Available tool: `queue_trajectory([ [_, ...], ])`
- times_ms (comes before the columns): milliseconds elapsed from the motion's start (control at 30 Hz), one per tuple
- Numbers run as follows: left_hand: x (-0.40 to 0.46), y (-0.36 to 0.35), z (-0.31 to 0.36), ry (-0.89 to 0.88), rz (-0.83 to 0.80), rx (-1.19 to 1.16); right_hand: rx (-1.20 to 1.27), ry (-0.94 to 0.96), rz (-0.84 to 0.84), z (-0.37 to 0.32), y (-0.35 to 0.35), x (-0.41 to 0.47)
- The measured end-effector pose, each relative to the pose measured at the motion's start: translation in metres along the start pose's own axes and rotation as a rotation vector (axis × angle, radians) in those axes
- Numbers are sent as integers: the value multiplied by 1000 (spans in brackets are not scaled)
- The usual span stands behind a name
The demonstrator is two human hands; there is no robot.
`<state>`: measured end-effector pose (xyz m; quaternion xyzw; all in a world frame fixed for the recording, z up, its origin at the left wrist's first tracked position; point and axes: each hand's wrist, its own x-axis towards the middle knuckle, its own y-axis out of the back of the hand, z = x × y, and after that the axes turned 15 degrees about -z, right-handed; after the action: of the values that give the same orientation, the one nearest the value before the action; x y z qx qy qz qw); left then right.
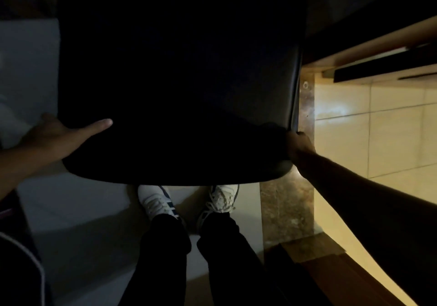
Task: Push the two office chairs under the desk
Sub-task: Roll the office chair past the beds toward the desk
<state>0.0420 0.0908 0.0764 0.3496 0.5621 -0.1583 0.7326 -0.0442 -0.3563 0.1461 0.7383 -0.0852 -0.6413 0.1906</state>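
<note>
A black office chair (179, 88) fills the middle of the dim view, seen from above and behind; its backrest top curves just ahead of my feet. My left hand (59, 133) grips the backrest's left corner, thumb lying across the dark surface. My right hand (299, 147) is closed around the backrest's right edge. The chair's seat and wheels are hidden beneath the backrest. A wooden desk edge (369, 43) shows at the upper right. Only one chair is clearly visible.
My two white sneakers (189, 201) stand on the pale floor right behind the chair. Lit cream tiles (378, 128) lie to the right past a brown marble strip (286, 211). A dark object with a pale rim (26, 258) sits at the lower left.
</note>
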Motion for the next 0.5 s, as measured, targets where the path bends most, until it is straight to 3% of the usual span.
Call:
queue_trajectory([
  [267,-151,103,74,-91,-24,66,-212,83,185,-63,60,-132],
  [500,-265,180,150,-239,29,-87,-195,140,410,-164,139,-261],
])
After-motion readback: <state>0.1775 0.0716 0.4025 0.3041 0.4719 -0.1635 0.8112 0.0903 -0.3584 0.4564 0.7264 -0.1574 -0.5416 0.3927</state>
